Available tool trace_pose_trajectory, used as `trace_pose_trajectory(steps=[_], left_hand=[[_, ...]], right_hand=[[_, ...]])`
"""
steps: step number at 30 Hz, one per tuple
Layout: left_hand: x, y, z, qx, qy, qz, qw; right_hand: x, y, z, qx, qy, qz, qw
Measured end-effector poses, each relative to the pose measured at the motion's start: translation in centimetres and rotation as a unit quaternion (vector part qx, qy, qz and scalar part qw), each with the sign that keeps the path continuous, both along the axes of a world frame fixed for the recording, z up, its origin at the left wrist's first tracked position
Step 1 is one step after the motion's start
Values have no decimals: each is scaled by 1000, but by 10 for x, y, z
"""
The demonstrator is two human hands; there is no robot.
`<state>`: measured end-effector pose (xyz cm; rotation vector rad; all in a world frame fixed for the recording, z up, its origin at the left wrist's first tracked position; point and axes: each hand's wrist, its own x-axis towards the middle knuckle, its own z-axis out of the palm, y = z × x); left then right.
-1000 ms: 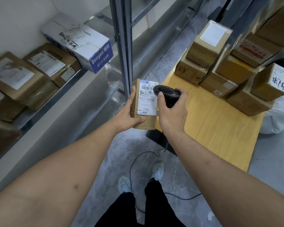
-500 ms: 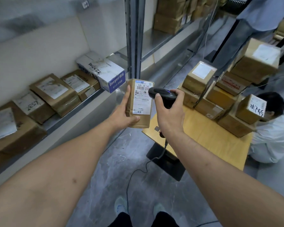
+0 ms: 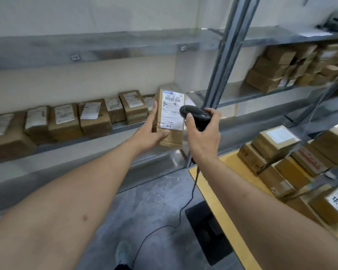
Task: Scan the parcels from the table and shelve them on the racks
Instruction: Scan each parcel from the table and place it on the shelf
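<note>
While the left hand (image 3: 151,133) grips the brown parcel (image 3: 170,117) at frame centre, its long axis runs vertical, label facing the camera. Right hand (image 3: 202,136) is wrapped round the black scanner (image 3: 195,114), head aimed left at the label. Small label print is unreadable; rack (image 3: 228,55) boxes at right are blurred.

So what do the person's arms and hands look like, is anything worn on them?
Both arms are bare from the frame's edge to the fingers: no sleeves, gloves, watch or rings show on the left hand or the right hand. The left forearm has a small dark mark partway along. Fingernails look short. No cables or markings are on the arms themselves.
</note>
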<state>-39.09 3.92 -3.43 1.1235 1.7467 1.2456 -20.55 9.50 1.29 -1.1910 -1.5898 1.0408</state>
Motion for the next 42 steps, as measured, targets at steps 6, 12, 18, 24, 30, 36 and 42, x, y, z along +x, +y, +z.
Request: trace_pose_trajectory(steps=[6, 12, 18, 24, 30, 36, 42], left_hand=[[-38, -92, 33, 23, -6, 85, 996], [-85, -199, 56, 27, 20, 171, 985], [-138, -315, 62, 23, 43, 219, 974], [-206, -430, 54, -20, 68, 250, 966], [-268, -527, 49, -33, 40, 296, 954], [-334, -591, 40, -33, 18, 342, 939], [-414, -636, 35, -39, 7, 390, 920]], right_hand=[[-56, -52, 23, 26, 15, 106, 994], [-127, -129, 36, 40, 29, 205, 978], [-203, -225, 37, 47, 32, 262, 963], [-279, -326, 30, 42, 30, 289, 956], [-351, -413, 18, 33, 12, 322, 946], [-430, -466, 12, 29, 2, 363, 931], [-533, -504, -8, 8, -1, 410, 912]])
